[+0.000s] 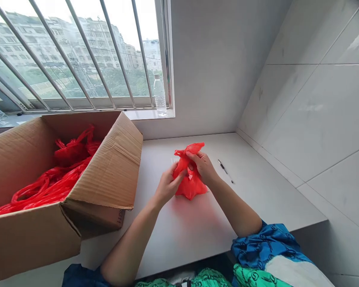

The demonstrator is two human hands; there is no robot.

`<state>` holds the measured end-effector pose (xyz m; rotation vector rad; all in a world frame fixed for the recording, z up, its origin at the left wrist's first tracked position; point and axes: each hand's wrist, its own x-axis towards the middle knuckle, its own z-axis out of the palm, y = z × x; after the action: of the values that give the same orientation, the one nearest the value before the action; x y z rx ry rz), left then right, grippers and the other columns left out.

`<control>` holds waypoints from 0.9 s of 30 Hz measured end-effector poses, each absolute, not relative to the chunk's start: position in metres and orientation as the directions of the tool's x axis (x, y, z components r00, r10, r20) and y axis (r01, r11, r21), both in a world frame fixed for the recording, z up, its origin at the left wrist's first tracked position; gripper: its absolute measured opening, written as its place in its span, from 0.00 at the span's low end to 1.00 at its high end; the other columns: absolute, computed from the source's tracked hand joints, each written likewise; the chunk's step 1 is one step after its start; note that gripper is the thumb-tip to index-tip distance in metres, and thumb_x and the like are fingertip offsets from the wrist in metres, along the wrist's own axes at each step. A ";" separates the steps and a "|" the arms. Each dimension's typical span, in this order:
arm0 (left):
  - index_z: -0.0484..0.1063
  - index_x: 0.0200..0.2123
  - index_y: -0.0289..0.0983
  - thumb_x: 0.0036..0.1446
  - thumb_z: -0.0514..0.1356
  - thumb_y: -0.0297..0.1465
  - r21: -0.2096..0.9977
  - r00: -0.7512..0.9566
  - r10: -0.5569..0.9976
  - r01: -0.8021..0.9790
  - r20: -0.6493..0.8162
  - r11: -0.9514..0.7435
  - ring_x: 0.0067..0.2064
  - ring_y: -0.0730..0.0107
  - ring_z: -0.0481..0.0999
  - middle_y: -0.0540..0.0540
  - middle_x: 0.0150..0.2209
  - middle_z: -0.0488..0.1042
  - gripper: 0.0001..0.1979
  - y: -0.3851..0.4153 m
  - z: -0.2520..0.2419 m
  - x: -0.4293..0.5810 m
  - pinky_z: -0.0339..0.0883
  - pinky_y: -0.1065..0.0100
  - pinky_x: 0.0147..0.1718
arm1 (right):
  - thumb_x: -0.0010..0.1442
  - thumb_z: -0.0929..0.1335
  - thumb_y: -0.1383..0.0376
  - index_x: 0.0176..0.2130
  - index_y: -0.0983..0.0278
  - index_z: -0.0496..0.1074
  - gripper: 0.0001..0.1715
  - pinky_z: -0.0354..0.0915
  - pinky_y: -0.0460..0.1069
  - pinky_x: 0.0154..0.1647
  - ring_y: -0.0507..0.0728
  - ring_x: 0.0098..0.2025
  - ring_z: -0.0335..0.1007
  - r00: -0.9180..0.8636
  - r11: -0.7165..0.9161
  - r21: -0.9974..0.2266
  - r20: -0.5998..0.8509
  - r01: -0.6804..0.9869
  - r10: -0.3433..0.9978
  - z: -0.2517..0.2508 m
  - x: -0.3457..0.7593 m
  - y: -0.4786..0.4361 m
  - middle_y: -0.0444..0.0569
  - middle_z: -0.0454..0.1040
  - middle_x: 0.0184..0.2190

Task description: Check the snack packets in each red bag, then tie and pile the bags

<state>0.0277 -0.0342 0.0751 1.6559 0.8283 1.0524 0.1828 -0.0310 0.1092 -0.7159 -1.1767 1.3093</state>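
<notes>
A red plastic bag is upright over the white tabletop, gathered at its neck, and its contents are hidden. My left hand grips the bag's left side with thumb and fingers closed on the plastic. Higher up on the right, my right hand pinches the twisted neck of the same bag. The bag's loose top end sticks up above both hands.
A large open cardboard box on the left holds several red plastic bags. To the right lies a pen on the white table. A clear bottle stands on the sill of the barred window.
</notes>
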 end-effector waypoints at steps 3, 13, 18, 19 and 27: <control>0.73 0.39 0.36 0.62 0.59 0.43 0.993 0.478 0.873 -0.109 0.096 -0.050 0.36 0.68 0.73 0.47 0.34 0.74 0.16 -0.028 0.074 0.018 0.66 0.69 0.36 | 0.60 0.67 0.61 0.39 0.62 0.77 0.11 0.55 0.45 0.25 0.49 0.21 0.53 -0.039 0.197 -0.893 0.232 -0.405 0.972 0.105 0.189 -0.026 0.38 0.61 0.17; 0.72 0.30 0.34 0.58 0.61 0.43 0.790 0.595 0.784 -0.388 -0.179 0.475 0.28 0.69 0.71 0.48 0.26 0.70 0.16 -0.025 0.073 0.010 0.65 0.70 0.27 | 0.54 0.61 0.75 0.34 0.62 0.72 0.14 0.58 0.46 0.31 0.51 0.29 0.65 -0.334 0.571 -0.723 0.468 0.389 0.819 0.101 0.202 -0.040 0.44 0.75 0.31; 0.75 0.46 0.39 0.61 0.60 0.46 0.835 0.570 0.804 -0.351 -0.169 0.424 0.31 0.67 0.76 0.46 0.37 0.78 0.19 -0.029 0.071 0.013 0.67 0.69 0.31 | 0.57 0.64 0.74 0.41 0.61 0.73 0.14 0.61 0.47 0.32 0.55 0.36 0.70 -0.329 0.667 -0.364 0.656 0.650 0.679 0.079 0.204 -0.043 0.47 0.78 0.37; 0.74 0.49 0.40 0.61 0.60 0.45 0.846 0.552 0.819 -0.352 -0.159 0.401 0.33 0.67 0.77 0.46 0.40 0.78 0.19 -0.029 0.071 0.013 0.68 0.69 0.32 | 0.57 0.64 0.75 0.42 0.61 0.73 0.16 0.62 0.47 0.32 0.55 0.37 0.71 -0.333 0.669 -0.325 0.673 0.669 0.660 0.076 0.205 -0.044 0.47 0.79 0.38; 0.78 0.46 0.33 0.59 0.65 0.38 0.828 0.435 0.888 -0.437 -0.149 0.353 0.39 0.65 0.79 0.40 0.42 0.80 0.16 -0.027 0.065 0.015 0.72 0.69 0.38 | 0.61 0.66 0.76 0.41 0.58 0.76 0.15 0.70 0.52 0.41 0.60 0.52 0.69 -0.301 0.751 -0.393 0.741 0.531 0.600 0.068 0.219 -0.069 0.46 0.81 0.44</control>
<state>0.0150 -0.0269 0.0652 0.7996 0.6673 0.9438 0.2190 -0.0687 0.0678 -0.8582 -1.9693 0.0892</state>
